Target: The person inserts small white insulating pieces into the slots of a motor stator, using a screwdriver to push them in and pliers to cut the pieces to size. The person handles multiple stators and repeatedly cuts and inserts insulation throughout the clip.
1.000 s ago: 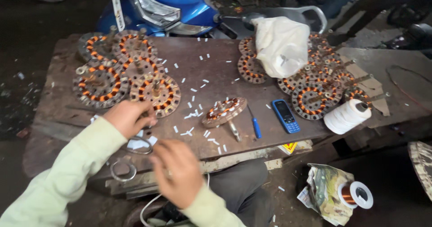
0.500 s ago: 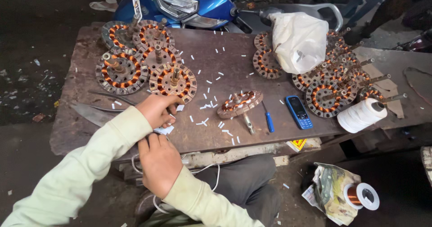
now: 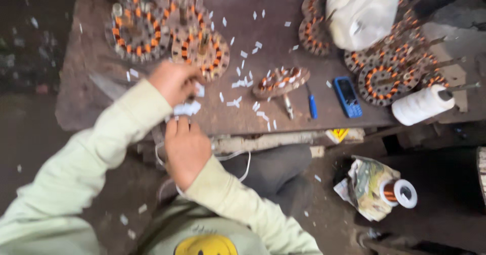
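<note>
Hands work at the near edge of a worn dark-brown wooden desk [image 3: 304,37], seen from above; the frame is motion-blurred. Left hand [image 3: 174,81], in a pale green sleeve, sits over the desk edge with its grip curled shut around small white paper slips [image 3: 186,108], a few of which stick out below the fingers. Right hand [image 3: 186,149] lies just below it, at the desk's front edge, fingertips touching the same bunch of slips; whether its grip pinches them or only rests on them cannot be told through the blur.

Just above the left hand: a round copper-wound stator disc with orange insulation [image 3: 201,52], one of a cluster of similar discs [image 3: 139,30] on the desk's far left. More white slips [image 3: 243,78] lie scattered across the middle of the desk. Near centre, a single smaller wound stator [image 3: 281,81] lies tilted, with a metal-tipped tool [image 3: 288,105] beside it and a blue-handled screwdriver [image 3: 313,104] just to the right. A blue keypad phone [image 3: 348,96] lies next to that. Far right: another pile of wound discs [image 3: 390,73], a white cloth bag [image 3: 364,12] resting on them, and a spool of white thread [image 3: 420,104] at the desk's edge.

On the floor, a reel of copper wire [image 3: 400,193] sits on crumpled paper [image 3: 367,184]. A thin white cord [image 3: 243,164] loops under the right wrist.
</note>
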